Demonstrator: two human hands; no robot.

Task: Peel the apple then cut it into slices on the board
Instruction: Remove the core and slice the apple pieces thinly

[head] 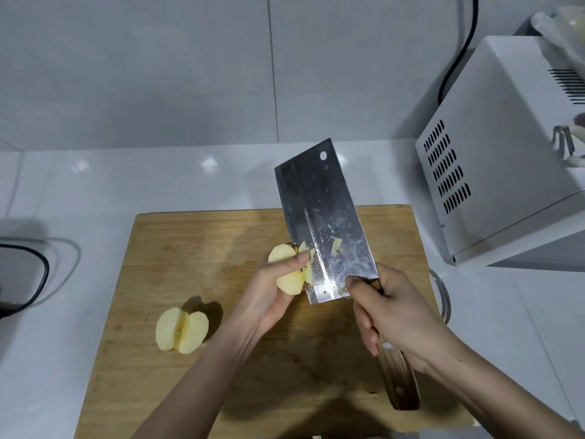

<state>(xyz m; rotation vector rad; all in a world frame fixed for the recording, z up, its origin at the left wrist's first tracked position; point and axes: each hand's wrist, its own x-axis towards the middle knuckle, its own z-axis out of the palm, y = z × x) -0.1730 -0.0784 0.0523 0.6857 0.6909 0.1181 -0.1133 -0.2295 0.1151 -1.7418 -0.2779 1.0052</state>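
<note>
A person's left hand (272,293) grips a peeled apple piece (286,270) over the middle of a wooden cutting board (190,248), fingers curled round its underside and thumb pressed on its top near the core. The right hand (389,315) is closed tight round the wooden handle of a broad steel cleaver (319,217), with one fingertip up against the notch at the blade's heel. The handle trails toward 5 o'clock and the blade's squared end points toward 12 o'clock. The blade's left edge, near the heel, meets the held piece on its core side, and small scraps of apple flesh and drops of juice cling to the flat of the steel. A second peeled apple piece (182,330), with a groove down its middle, lies on the board at about 8 o'clock from the hands, well apart from them. The board rests on a glossy white counter (95,185) in front of a pale tiled wall. A white appliance (493,172) with rows of vent slots stands at 2 o'clock, just beyond the board's far right corner. The rim of a glass bowl (443,296) shows at 3 o'clock, partly hidden behind the right hand. A black cable (38,280) loops on the counter at 9 o'clock.
</note>
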